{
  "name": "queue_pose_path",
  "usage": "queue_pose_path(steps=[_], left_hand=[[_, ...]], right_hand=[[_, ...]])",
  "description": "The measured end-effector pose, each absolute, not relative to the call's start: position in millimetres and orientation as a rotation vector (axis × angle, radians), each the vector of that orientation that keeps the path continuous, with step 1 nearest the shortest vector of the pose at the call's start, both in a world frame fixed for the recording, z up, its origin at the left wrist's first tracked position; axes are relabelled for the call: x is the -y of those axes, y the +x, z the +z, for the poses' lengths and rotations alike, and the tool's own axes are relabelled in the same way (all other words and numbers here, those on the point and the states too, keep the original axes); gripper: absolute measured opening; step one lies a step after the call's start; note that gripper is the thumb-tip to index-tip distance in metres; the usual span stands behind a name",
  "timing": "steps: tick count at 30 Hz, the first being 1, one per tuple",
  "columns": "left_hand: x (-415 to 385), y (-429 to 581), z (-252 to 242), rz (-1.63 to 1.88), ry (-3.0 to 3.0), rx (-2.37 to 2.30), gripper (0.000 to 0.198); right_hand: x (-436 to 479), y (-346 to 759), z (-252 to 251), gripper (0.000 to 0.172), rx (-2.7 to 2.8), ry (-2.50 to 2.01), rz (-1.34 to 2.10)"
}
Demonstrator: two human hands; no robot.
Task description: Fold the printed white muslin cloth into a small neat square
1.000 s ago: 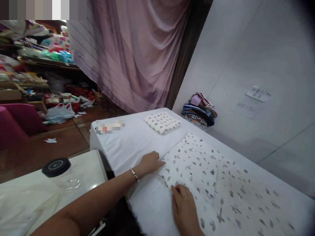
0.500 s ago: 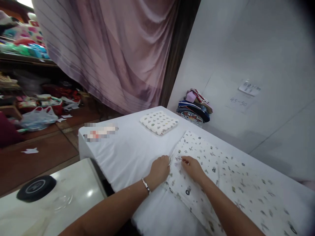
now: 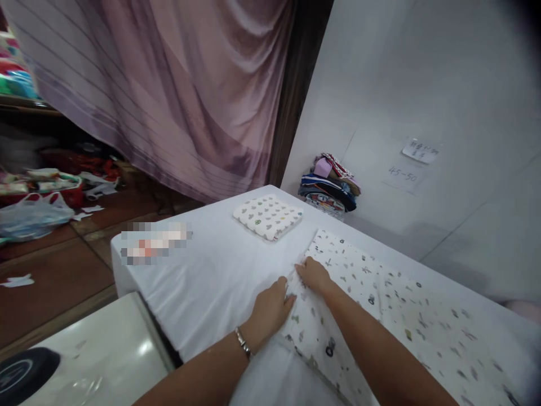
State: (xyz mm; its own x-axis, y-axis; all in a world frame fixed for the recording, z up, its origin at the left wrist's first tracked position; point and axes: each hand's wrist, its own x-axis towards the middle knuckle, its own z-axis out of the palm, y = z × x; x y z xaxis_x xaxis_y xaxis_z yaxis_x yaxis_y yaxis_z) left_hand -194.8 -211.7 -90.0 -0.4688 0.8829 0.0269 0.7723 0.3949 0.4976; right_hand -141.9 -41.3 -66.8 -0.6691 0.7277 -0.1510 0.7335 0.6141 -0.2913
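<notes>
A white cloth with small printed figures (image 3: 380, 304) lies spread on the white-covered table (image 3: 211, 270). My left hand (image 3: 270, 307), a bracelet on its wrist, rests flat at the cloth's left edge with fingers stretched out. My right hand (image 3: 313, 276) lies on the cloth just beyond it, fingers down on the same edge near the corner. The two hands almost touch. A folded patterned cloth (image 3: 267, 216) sits farther back on the table.
A stack of folded coloured fabrics (image 3: 329, 186) leans against the white wall at the table's far end. A pink curtain (image 3: 169, 96) hangs behind. A glossy white surface with a black round lid (image 3: 23, 369) stands at lower left. Bags and clutter lie on the floor at left.
My right hand slid up the cloth's left edge from near me to the far corner beside my left hand. The view has swung to the right.
</notes>
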Motion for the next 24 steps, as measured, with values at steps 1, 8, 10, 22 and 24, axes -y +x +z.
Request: queue_pose_path(steps=[1,8,10,22,24], left_hand=[[212,-196,-90,0.643,1.458,-2.407,0.024],[210,-202,-83,0.571,1.389,-2.414,0.03],[209,-204,-81,0.551,1.372,-2.427,0.032],[204,-201,-54,0.427,1.288,-2.481,0.054],[202,-200,-55,0.379,1.327,-2.516,0.055]], right_hand=[[46,-135,-66,0.035,-2.819,1.226,-0.538],[113,-20,-70,0.026,-3.198,0.709,-0.572],[134,29,-75,0.028,-3.25,0.678,-0.496],[186,308,-119,0.041,-3.178,1.461,0.047],[179,340,-116,0.035,-3.102,1.836,-0.02]])
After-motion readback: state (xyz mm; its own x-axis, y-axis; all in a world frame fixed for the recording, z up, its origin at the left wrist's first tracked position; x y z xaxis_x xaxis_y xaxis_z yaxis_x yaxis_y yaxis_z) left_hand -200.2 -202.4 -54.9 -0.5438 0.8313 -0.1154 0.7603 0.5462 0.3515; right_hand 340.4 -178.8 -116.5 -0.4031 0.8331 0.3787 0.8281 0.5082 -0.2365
